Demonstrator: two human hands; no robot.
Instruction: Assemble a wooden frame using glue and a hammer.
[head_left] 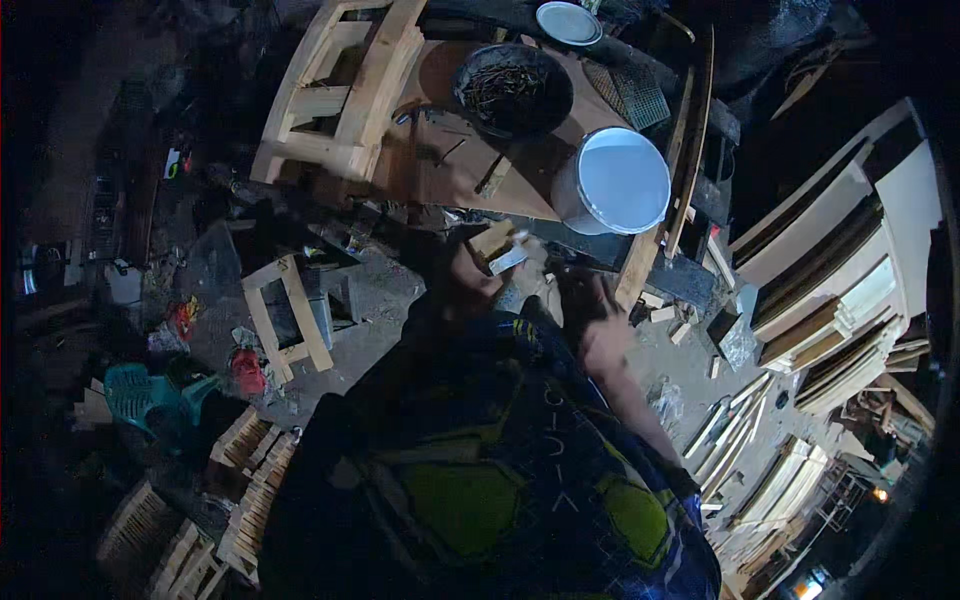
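Dim workshop floor (pixel 375 300) spread around a bench (pixel 535 187) just beyond the left fingers (pixel 478 282). Ahead of them and to their left stood a wooden frame (pixel 378 90); ahead and right, a white bucket (pixel 622 180); farther ahead, a dark tub (pixel 526 128). The right hand (pixel 600 322) was too blurred and shadowed to tell its grip. The left fingers looked closed around a small wooden piece (pixel 491 239), a pale strip (pixel 508 261) beside it. Steady pressure, fingertips clear of the edges, seemed the best handling.
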